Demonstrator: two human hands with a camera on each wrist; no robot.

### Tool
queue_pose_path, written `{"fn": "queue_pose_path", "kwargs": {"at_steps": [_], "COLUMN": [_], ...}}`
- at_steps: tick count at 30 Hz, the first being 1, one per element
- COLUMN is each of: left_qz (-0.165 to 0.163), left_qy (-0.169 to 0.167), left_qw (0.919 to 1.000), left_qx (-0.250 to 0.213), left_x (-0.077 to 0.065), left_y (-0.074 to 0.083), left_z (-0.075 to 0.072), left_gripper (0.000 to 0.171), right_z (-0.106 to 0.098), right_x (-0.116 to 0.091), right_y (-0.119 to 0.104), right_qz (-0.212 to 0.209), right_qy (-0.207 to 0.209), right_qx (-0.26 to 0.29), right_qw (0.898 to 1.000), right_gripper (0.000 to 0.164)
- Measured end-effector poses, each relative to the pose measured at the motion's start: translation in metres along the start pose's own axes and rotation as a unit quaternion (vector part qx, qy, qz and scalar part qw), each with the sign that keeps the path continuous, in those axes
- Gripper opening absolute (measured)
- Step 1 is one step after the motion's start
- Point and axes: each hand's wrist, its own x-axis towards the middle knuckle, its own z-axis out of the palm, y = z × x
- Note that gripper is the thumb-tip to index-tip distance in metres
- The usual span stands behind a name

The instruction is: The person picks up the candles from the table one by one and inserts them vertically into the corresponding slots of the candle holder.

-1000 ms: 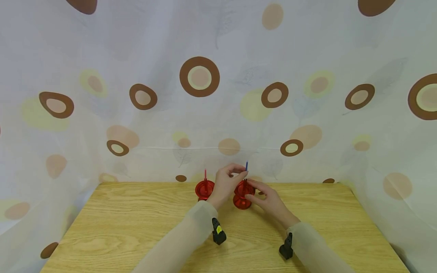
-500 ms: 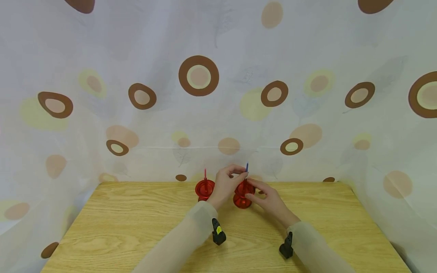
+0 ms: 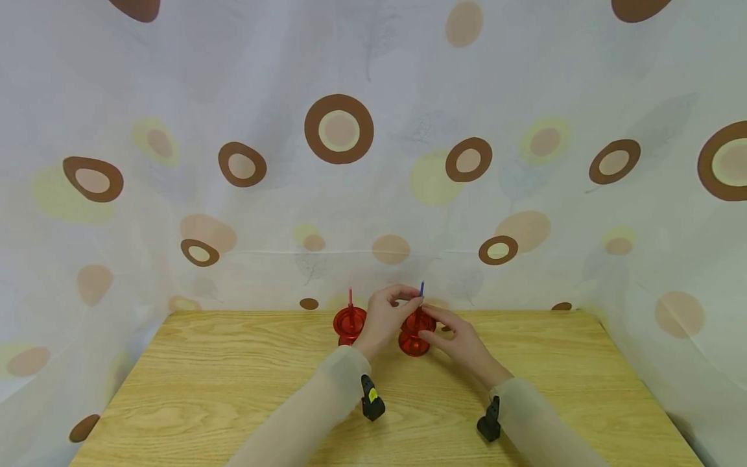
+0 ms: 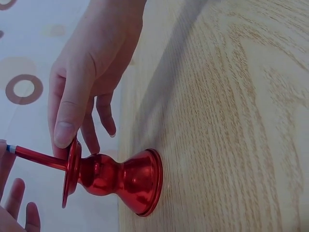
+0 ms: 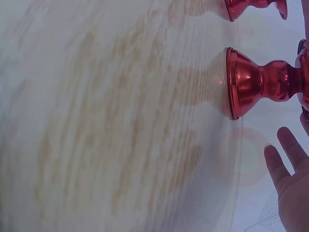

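Note:
My left hand [image 3: 386, 318] pinches a thin blue candle [image 3: 422, 287] upright over the right-hand red candle holder [image 3: 414, 345]. In the left wrist view the candle's lower end [image 4: 8, 148] meets the silver-rimmed top of the holder's narrow red tube [image 4: 38, 158]. From the right, my right hand [image 3: 463, 344] grips the holder's dish [image 4: 72, 169] by its edge, thumb on one side and fingers under. The holder's flared foot [image 5: 241, 84] stands on the table. Most of the candle is out of the left wrist view.
To the left stands a matching red holder [image 3: 350, 322] with a pink candle [image 3: 351, 297] upright in it, partly behind my left hand. Both are near the back edge of the wooden table [image 3: 233, 376]. A patterned curtain [image 3: 262, 214] hangs behind.
The blue candle has sunk slightly toward the holder, and my left hand's fingertips have come down with it. My right hand keeps its place on the dish.

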Motion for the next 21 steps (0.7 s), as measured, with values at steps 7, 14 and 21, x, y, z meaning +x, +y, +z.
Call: {"fn": "queue_pose_path", "kwargs": {"at_steps": [7, 14, 21], "left_qz": [-0.011, -0.016, -0.018], "left_qy": [-0.007, -0.010, -0.005], "left_qw": [0.9999, 0.9997, 0.9997], "left_qx": [-0.007, -0.013, -0.017], "left_x": [-0.0009, -0.0011, -0.0014], "left_y": [0.0013, -0.0005, 0.0009], "left_z": [-0.0016, -0.0019, -0.0010], "left_gripper": [0.019, 0.022, 0.018], "right_z": [-0.0004, 0.0001, -0.0007], "right_x": [-0.0008, -0.0002, -0.0008], "right_y": [-0.0010, 0.0010, 0.0006], "right_qz": [-0.003, 0.004, -0.002], "right_qy": [0.001, 0.000, 0.002], "right_qx": [0.008, 0.012, 0.010], "right_qw": [1.000, 1.000, 1.000], "right_gripper": [0.055, 0.056, 0.056]}}
